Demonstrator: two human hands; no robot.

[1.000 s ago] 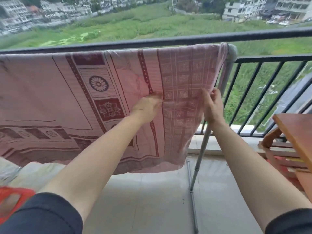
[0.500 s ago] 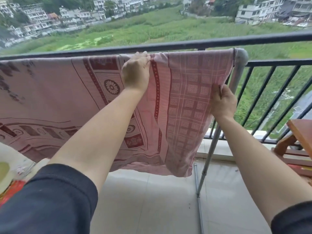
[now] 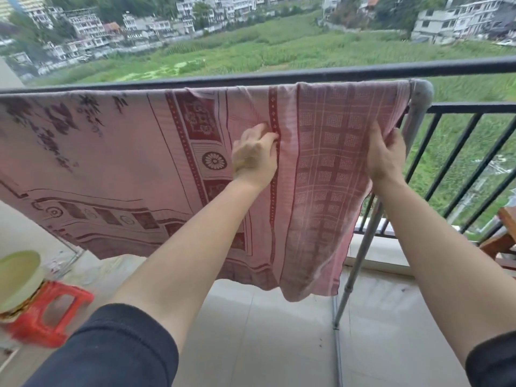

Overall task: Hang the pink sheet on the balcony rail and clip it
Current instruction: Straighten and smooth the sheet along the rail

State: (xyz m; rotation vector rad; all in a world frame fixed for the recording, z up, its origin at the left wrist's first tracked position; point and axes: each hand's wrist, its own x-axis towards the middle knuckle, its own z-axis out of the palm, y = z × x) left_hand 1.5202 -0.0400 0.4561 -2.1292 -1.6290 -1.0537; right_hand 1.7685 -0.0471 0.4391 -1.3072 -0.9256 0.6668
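Pink sheet (image 3: 139, 174) hung draped over the grey rack bar, just inside the black balcony rail (image 3: 307, 75). Our left hand (image 3: 255, 156) pinched a fold at the dark red stripe below that rail. Our right hand (image 3: 386, 152) gripped the sheet's edge beside the rack's grey corner post (image 3: 418, 107).

We see our left hand (image 3: 255, 156) and right hand (image 3: 385, 155) bare, forearms uncovered, with dark navy sleeves (image 3: 111, 347) pushed up at the frame's bottom corners.
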